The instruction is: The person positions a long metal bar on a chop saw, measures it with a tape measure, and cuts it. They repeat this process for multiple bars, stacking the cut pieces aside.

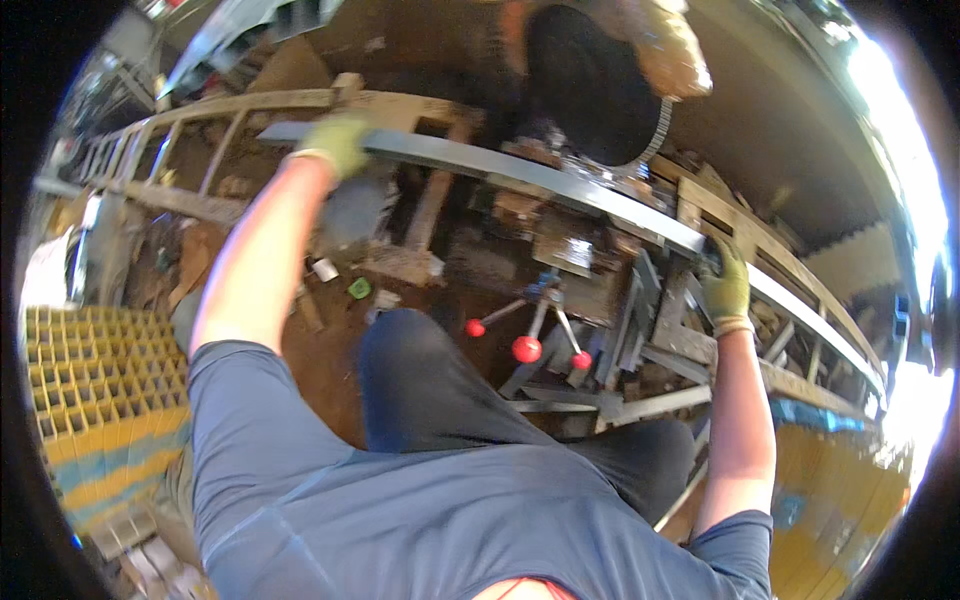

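Note:
A long straight grey metal bar point(530, 176) lies crosswise in front of me, slanting down toward the right. My left hand point(340, 143), in a yellow-green work glove, is closed around it near its left end; motion blurs the fingers. Farther right, my right hand point(728, 288) in a matching glove grips the bar, its dark fingertips curled over the far side. Between my hands the bar crosses a machine with a three-spoked handle point(540, 318) tipped with red balls. Behind the bar stands a large round black disc-shaped part point(592, 85).
Ladder-like wooden racks point(225, 100) run out to the left, and another wooden frame point(770, 245) to the right. Cut metal pieces point(640, 310) stand under the bar. Yellow grating point(100, 370) is at left. Small scraps and a green object point(359, 288) litter the floor.

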Demonstrator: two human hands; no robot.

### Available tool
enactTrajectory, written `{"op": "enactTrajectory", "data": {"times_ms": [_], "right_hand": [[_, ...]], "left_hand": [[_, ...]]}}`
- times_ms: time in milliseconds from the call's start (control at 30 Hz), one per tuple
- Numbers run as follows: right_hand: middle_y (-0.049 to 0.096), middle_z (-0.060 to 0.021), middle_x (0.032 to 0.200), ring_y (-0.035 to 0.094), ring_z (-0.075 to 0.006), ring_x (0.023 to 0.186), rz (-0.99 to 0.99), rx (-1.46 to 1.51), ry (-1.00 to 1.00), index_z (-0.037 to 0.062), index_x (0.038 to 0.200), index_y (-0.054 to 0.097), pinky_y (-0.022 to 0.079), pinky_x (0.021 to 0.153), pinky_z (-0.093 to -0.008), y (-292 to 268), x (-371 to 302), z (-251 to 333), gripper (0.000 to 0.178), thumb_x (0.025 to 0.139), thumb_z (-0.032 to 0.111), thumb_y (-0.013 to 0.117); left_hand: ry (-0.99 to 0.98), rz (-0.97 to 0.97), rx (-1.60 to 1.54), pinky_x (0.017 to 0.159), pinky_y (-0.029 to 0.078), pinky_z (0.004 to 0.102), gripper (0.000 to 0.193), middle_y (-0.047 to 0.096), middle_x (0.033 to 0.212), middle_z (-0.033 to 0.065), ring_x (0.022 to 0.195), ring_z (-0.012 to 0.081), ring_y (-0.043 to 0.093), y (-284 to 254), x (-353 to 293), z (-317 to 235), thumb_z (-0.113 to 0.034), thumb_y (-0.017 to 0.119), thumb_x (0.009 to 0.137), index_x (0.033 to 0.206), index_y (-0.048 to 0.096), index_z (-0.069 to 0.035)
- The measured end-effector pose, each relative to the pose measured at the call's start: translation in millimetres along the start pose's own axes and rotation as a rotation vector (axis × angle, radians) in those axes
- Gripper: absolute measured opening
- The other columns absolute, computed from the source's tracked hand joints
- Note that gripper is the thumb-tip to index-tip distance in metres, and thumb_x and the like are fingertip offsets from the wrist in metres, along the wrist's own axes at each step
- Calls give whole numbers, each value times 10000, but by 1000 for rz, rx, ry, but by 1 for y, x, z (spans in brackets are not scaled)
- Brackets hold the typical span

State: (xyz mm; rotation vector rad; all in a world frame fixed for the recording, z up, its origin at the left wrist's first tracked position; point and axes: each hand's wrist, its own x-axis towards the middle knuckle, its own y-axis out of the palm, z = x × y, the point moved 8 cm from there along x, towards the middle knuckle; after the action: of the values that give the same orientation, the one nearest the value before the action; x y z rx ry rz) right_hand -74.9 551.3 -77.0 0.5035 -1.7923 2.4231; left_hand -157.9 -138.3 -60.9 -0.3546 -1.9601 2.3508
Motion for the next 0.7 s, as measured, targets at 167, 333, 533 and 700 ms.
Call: {"op": "enactTrajectory", "data": {"times_ms": [167, 333, 533, 700], "right_hand": [[803, -175, 1384, 744, -352, 1286, -34, 227, 82, 39, 1414, 778, 560, 1142, -434, 25, 2, 12, 412, 1024, 166, 820], [786, -115, 1450, 715, -244, 1369, -8, 586, 308, 30, 1473, 753, 525, 1195, -386, 22, -11, 11, 351, 1145, 150, 711], [736, -159, 1533, 662, -287, 1462, -131, 399, 137, 15, 1541, 699, 480, 1270, -406, 0, -53, -24, 442, 1102, 59, 694], [684, -159, 1607, 645, -318, 1482, -144, 403, 86, -4, 1568, 669, 453, 1308, -435, 3, -57, 2, 461, 1108, 20, 662]], "left_hand": [[245, 70, -217, 1228, 513, 551, 636, 713, 1530, 208, 1444, 438, 649, -26, 14, -154, -357, 814, 1009, 1586, 659, -137], [193, -89, -211, 1151, 560, 536, 496, 790, 1363, 175, 1334, 420, 712, -5, 12, -105, -259, 802, 1023, 1502, 723, -152], [-191, -82, 19, 1199, 551, 502, 586, 703, 1554, 184, 1373, 409, 702, 6, -13, 61, 21, 764, 931, 1496, 727, -133], [45, 79, -203, 1154, 573, 517, 557, 782, 1357, 248, 1311, 435, 728, -29, -9, -33, -214, 851, 929, 1453, 717, -81]]}}
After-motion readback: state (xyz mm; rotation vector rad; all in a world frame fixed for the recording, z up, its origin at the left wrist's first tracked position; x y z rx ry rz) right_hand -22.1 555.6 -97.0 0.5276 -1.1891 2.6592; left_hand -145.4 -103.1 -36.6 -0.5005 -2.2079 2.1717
